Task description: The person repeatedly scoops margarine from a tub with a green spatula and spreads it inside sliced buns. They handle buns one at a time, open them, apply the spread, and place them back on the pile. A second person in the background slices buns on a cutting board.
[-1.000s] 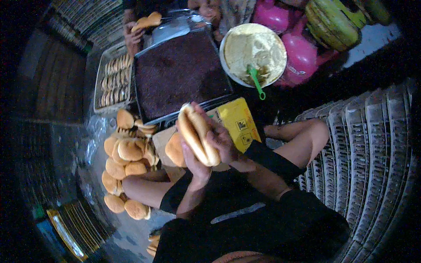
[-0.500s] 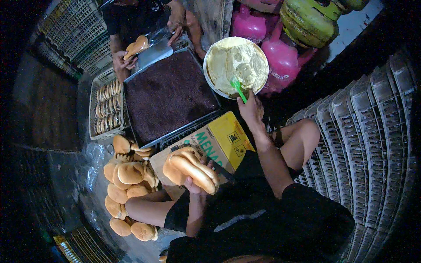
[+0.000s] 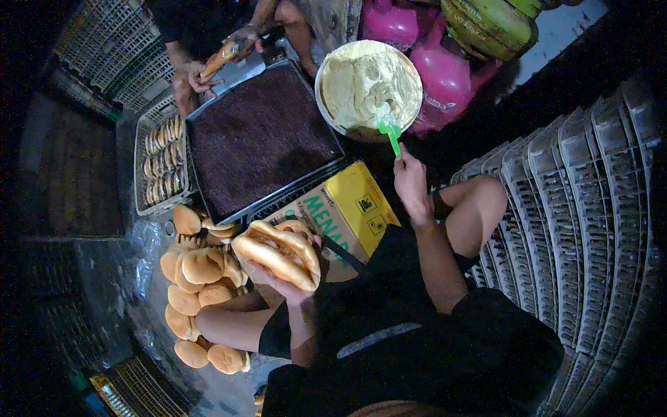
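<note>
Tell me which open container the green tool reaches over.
The round white tub of pale cream, beside the right hand, which holds the green tool. The dark tray and the pale crate beside it are rectangular, and the tool is over neither.

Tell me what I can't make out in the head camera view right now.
All in the head view:
Left hand: fingers mostly hidden behind the opened bun.
Green spatula: tip obscured by cream.
Bun pile: lower buns partly hidden by upper ones.
Green cylinder: cut off by the top edge.
</note>
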